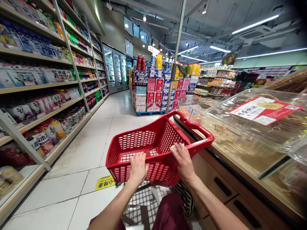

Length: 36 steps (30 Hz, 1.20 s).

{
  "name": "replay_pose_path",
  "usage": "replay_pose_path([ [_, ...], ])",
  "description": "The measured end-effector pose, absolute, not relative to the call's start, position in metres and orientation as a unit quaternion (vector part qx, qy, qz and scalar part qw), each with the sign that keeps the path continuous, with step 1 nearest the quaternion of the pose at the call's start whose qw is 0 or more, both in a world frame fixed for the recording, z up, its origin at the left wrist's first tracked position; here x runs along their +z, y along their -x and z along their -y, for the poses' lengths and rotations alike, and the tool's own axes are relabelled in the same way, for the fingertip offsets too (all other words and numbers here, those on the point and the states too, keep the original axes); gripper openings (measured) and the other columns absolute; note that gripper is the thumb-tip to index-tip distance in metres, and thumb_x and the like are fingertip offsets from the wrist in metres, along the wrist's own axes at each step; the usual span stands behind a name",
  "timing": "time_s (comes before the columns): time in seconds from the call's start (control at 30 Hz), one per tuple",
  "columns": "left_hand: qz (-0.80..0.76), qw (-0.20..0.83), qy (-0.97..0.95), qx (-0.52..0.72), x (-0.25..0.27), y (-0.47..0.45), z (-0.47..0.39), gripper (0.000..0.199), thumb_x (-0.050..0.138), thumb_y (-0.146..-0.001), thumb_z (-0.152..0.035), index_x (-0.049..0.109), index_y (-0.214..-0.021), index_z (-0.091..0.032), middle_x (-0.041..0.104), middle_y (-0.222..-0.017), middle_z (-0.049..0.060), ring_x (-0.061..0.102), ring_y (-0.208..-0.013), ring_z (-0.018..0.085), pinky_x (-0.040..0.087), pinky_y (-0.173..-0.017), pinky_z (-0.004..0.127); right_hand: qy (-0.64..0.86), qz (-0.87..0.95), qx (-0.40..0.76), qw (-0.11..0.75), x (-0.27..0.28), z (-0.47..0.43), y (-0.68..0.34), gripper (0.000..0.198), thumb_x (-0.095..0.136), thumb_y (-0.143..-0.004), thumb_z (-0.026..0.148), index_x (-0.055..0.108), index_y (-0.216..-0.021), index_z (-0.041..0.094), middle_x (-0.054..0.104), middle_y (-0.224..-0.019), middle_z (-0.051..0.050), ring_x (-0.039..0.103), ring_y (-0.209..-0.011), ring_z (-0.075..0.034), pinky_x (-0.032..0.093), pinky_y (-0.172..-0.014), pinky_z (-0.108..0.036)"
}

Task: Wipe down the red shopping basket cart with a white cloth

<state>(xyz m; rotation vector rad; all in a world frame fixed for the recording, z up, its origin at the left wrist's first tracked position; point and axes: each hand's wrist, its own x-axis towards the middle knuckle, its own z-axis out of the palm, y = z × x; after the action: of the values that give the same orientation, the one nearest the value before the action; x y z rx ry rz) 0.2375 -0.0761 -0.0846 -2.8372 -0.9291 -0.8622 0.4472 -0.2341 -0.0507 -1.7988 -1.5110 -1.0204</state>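
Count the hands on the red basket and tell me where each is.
2: the left hand on the near rim of the red basket, and the right hand farther along that rim, nearer the handle.

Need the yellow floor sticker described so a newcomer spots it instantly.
Find the big red basket at centre, the person's left hand at its near rim. Look at the white tiled floor by the basket's lower left corner: the yellow sticker is there. Black lettering on yellow sets it apart from the plain tiles around it.
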Motion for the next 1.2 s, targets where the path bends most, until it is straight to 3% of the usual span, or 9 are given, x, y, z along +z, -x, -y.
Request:
replay_pose_path([
  [0.07,0.289,0.025,0.916,-0.278,-0.087,-0.237,0.076,0.04,0.048,-0.077,-0.021,0.049,-0.116,-0.011,0.054,-0.121,0.012,0.045,-0.115,0.026,0.034,-0.097,0.045,0.667,0.587,-0.372,0.267,-0.051,0.236,-0.45,0.056,0.033,-0.079,0.0,0.043,-0.126,0.029,0.041,-0.134,-0.005,0.029,-0.128,-0.022,0.032,-0.1,-0.047],
  [0.23,0.298,0.035,0.909,-0.29,-0.088,-0.237,0.08,0.041,0.047,-0.077,-0.024,0.049,-0.116,-0.011,0.055,-0.12,0.012,0.046,-0.113,0.026,0.033,-0.098,0.044,0.695,0.428,-0.462,0.348,-0.046,0.244,-0.465,0.056,0.038,-0.08,0.004,0.037,-0.131,0.028,0.032,-0.14,-0.007,0.028,-0.128,-0.027,0.029,-0.099,-0.053],
  [0.4,0.294,0.043,0.917,-0.265,-0.086,-0.235,0.079,0.046,0.047,-0.074,-0.019,0.047,-0.119,-0.011,0.052,-0.124,0.012,0.044,-0.117,0.025,0.032,-0.1,0.042,0.676,0.57,-0.386,0.262,-0.057,0.231,-0.44,0.06,0.033,-0.079,-0.001,0.037,-0.131,0.029,0.041,-0.135,-0.005,0.029,-0.128,-0.021,0.029,-0.102,-0.046],
  [0.57,0.254,0.086,0.926,-0.265,-0.095,-0.229,0.087,0.058,0.044,-0.074,-0.02,0.034,-0.131,-0.012,0.038,-0.137,0.01,0.027,-0.129,0.025,0.02,-0.106,0.045,0.707,0.464,-0.441,0.302,-0.059,0.22,-0.429,0.052,0.037,-0.08,0.004,0.04,-0.129,0.022,0.041,-0.134,-0.01,0.027,-0.129,-0.024,0.026,-0.101,-0.049],
  [0.7,0.244,0.102,0.927,-0.265,-0.103,-0.227,0.094,0.058,0.041,-0.078,-0.025,0.03,-0.133,-0.012,0.034,-0.139,0.009,0.02,-0.132,0.024,0.014,-0.107,0.046,0.685,0.575,-0.381,0.234,-0.058,0.216,-0.423,0.055,0.034,-0.078,0.0,0.043,-0.127,0.023,0.045,-0.131,-0.007,0.027,-0.129,-0.021,0.025,-0.103,-0.044],
  [0.87,0.255,0.091,0.924,-0.269,-0.102,-0.236,0.104,0.06,0.042,-0.077,-0.024,0.028,-0.134,-0.01,0.034,-0.139,0.01,0.02,-0.132,0.025,0.015,-0.107,0.048,0.72,0.425,-0.464,0.294,-0.05,0.234,-0.444,0.051,0.038,-0.08,0.006,0.042,-0.127,0.023,0.042,-0.134,-0.011,0.031,-0.127,-0.025,0.023,-0.1,-0.051],
  [1.03,0.249,0.071,0.926,-0.276,-0.098,-0.249,0.12,0.064,0.043,-0.076,-0.024,0.023,-0.135,-0.008,0.031,-0.141,0.012,0.017,-0.133,0.024,0.018,-0.107,0.046,0.686,0.568,-0.397,0.22,-0.057,0.233,-0.432,0.051,0.036,-0.079,0.002,0.047,-0.124,0.024,0.048,-0.129,-0.005,0.031,-0.127,-0.02,0.023,-0.103,-0.044],
  [1.2,0.239,0.07,0.931,-0.266,-0.097,-0.247,0.121,0.063,0.041,-0.076,-0.021,0.024,-0.135,-0.008,0.03,-0.141,0.011,0.017,-0.133,0.023,0.017,-0.107,0.045,0.721,0.463,-0.435,0.278,-0.056,0.224,-0.429,0.049,0.037,-0.079,0.004,0.047,-0.124,0.023,0.045,-0.132,-0.009,0.03,-0.128,-0.022,0.019,-0.103,-0.049],
])
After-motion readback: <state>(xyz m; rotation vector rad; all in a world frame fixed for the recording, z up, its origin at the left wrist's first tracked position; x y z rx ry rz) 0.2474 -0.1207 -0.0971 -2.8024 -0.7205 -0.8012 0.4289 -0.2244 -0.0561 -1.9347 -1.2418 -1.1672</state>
